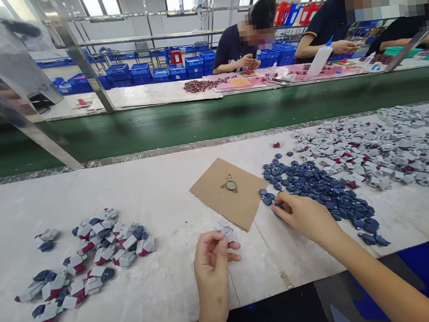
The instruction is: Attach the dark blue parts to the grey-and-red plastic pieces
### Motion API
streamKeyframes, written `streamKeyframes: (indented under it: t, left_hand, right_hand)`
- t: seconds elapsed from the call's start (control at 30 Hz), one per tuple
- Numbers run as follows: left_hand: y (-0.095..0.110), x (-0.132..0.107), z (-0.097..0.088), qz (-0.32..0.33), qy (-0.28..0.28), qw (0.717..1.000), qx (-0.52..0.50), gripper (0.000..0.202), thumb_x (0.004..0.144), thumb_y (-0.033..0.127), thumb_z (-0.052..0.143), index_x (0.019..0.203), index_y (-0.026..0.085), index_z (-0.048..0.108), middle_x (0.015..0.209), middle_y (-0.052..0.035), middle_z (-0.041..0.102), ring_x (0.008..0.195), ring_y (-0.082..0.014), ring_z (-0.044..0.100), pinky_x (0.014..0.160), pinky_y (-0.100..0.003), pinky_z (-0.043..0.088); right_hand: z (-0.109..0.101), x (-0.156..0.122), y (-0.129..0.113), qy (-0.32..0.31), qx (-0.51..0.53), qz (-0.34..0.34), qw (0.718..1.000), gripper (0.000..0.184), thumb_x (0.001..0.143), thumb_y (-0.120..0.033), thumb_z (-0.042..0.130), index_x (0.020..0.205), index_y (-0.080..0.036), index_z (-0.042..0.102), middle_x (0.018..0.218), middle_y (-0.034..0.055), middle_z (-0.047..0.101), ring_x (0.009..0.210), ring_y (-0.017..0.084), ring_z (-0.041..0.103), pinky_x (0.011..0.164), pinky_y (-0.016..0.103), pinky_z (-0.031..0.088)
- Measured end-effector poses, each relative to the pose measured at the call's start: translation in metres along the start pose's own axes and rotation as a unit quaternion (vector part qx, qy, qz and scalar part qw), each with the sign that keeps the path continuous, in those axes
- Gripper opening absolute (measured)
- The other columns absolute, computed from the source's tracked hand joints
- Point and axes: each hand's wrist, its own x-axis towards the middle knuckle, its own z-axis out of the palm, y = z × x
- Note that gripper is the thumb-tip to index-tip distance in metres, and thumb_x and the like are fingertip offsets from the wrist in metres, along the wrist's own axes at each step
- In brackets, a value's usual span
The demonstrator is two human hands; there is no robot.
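Note:
My left hand rests on the white worktable near its front edge, fingers pinched on a small grey plastic piece. My right hand reaches into the near end of a heap of dark blue plastic parts, fingertips closed on one blue part at its left edge. A brown cardboard square with a small round metal cap on it lies between the hands, just beyond them. Assembled grey, blue and red pieces lie spread at the left.
A large heap of grey and red parts covers the table's right side. Beyond the table runs a green conveyor belt. Other people sit at the far bench with parts and a white bottle. Blue crates stand behind.

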Motion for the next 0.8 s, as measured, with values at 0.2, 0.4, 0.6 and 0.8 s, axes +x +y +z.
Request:
streamKeyframes:
  t: [0.2,0.4,0.6,0.8]
  left_hand:
    - [0.012,0.008,-0.007,-0.063,0.067,0.994,-0.057,0.049,0.061,0.025,0.077,0.103,0.016,0.053,0.081,-0.0046,0.071,0.070,-0.0163,0.068,0.067,-0.026,0.053]
    - [0.008,0.015,-0.018,-0.092,0.049,0.991,-0.083,0.033,0.060,0.024,0.077,0.087,0.013,0.062,0.080,-0.0052,0.072,0.076,-0.0177,0.068,0.069,-0.025,0.054]
    - [0.008,0.012,-0.016,-0.079,0.062,0.991,-0.084,0.032,0.060,0.026,0.077,0.086,0.014,0.063,0.079,-0.0054,0.071,0.074,-0.0186,0.068,0.066,-0.026,0.054]
    - [0.010,0.014,-0.015,-0.085,0.063,0.990,-0.090,0.032,0.060,0.026,0.077,0.085,0.014,0.063,0.078,-0.0051,0.071,0.073,-0.0174,0.068,0.063,-0.024,0.055]
  right_hand:
    - [-0.014,0.011,0.001,-0.012,-0.022,-0.026,0.999,0.003,0.070,-0.022,0.047,0.072,-0.022,0.049,0.062,-0.0005,0.058,0.048,0.014,0.049,0.043,0.023,0.023]
    - [-0.028,0.028,-0.024,0.020,0.083,-0.059,0.995,0.018,0.074,-0.024,0.043,0.085,-0.022,0.057,0.059,-0.0015,0.056,0.049,0.014,0.049,0.047,0.024,0.033]
    - [-0.014,0.066,-0.058,-0.003,0.195,-0.146,0.970,0.028,0.078,-0.023,0.040,0.085,-0.020,0.066,0.083,0.0035,0.068,0.063,0.015,0.057,0.058,0.027,0.043]
    - [-0.004,0.083,-0.063,0.019,0.189,-0.173,0.966,0.024,0.082,-0.027,0.044,0.088,-0.020,0.065,0.084,0.0054,0.066,0.070,0.017,0.058,0.064,0.030,0.044]
